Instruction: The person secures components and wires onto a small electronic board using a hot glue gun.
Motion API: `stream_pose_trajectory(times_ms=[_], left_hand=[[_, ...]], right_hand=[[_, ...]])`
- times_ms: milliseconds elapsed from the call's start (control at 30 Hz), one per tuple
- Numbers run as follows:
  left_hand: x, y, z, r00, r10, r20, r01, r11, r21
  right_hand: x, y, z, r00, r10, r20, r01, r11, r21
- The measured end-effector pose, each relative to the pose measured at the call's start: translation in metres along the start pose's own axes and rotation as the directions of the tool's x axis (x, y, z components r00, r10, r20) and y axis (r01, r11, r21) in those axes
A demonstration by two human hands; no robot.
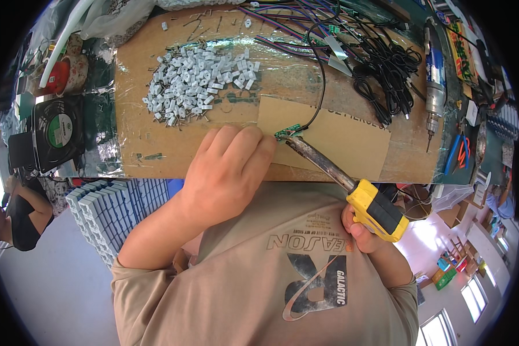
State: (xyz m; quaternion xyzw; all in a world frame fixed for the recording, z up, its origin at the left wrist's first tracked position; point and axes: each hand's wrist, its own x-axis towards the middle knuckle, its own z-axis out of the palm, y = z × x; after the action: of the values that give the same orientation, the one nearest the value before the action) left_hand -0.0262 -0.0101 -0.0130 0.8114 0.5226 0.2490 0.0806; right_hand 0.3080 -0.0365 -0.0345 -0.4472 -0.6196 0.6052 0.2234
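A small green circuit board [287, 132] lies near the table's front edge with a black cable running up from it. My left hand [230, 167] is closed, its fingertips pinched at the board's left end; the fingers partly hide what is between them. In my right hand [364, 232] is a soldering iron [378, 209] with a yellow and black handle. Its darkened metal barrel slants up and left, and the tip meets the board's lower side. Under the board is a flat piece of brown cardboard [352, 147].
A heap of small white plastic parts [196, 81] with metal pins sits to the left. Bundled black cables [386, 86] and coloured wires lie at the far right. A powered screwdriver [435, 86], pliers [457, 153] and a black fan [57, 131] flank the work area.
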Motion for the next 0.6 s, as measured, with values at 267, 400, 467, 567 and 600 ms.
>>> stream_pose_trajectory(times_ms=[267, 400, 467, 567, 600], left_hand=[[-0.0019, -0.0008, -0.0007, 0.998, 0.016, 0.057, -0.016, 1.000, 0.005], [-0.0024, -0.0010, -0.0003, 0.999, 0.016, 0.049, -0.016, 1.000, 0.007], [-0.0018, -0.0008, -0.0004, 0.999, 0.016, 0.046, -0.016, 1.000, 0.010], [0.0010, 0.0005, -0.0001, 1.000, -0.002, 0.001, 0.002, 1.000, -0.002], [0.0011, 0.0004, 0.0000, 1.000, -0.002, 0.000, 0.002, 1.000, -0.004]], right_hand=[[-0.0014, -0.0001, -0.0009, 0.997, 0.074, 0.029, -0.077, 0.988, 0.133], [-0.0017, -0.0004, 0.0012, 0.995, 0.102, 0.016, -0.103, 0.984, 0.147], [-0.0019, -0.0004, 0.0017, 0.996, 0.092, 0.006, -0.092, 0.980, 0.177], [-0.0027, 0.0008, 0.0016, 0.996, 0.089, 0.008, -0.088, 0.977, 0.196], [-0.0029, 0.0005, 0.0020, 0.996, 0.088, 0.007, -0.088, 0.977, 0.196]])
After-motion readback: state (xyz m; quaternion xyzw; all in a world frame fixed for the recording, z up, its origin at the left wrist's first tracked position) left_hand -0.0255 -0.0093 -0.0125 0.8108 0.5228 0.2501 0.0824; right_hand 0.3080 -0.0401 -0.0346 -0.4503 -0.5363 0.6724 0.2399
